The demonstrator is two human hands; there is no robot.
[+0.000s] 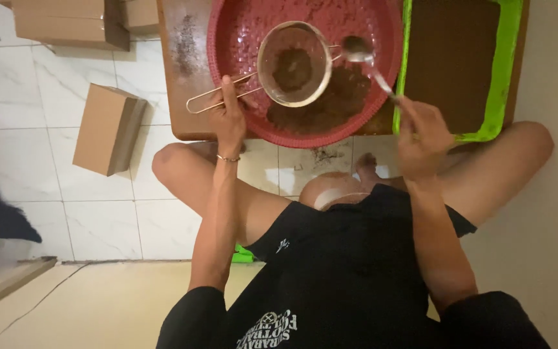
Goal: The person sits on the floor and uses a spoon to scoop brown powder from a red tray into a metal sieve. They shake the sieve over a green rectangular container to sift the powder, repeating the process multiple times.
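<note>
The left hand (229, 116) has its grip clamped on the wire handle of a round mesh sieve (294, 63), holding it over a big red basin (240, 39). The right hand (423, 132) is closed around the handle of a metal spoon (358, 48), whose bowl sits right at the sieve's rim.

Risk-wise: the sieve hangs out on a long thin handle, so a tilt could dump the dark brown powder (330, 103) over the basin's edge. Some already dusts the low wooden surface (185, 64) and the tiled floor (98, 213). A sloppy spoonful could miss the mesh too.

Count: one sieve, one spoon, one basin, one green-rimmed tray (505, 71) just beside the basin, three cardboard boxes (one on the floor (108, 129), two stacked-looking ones (72, 22) at the top).
</note>
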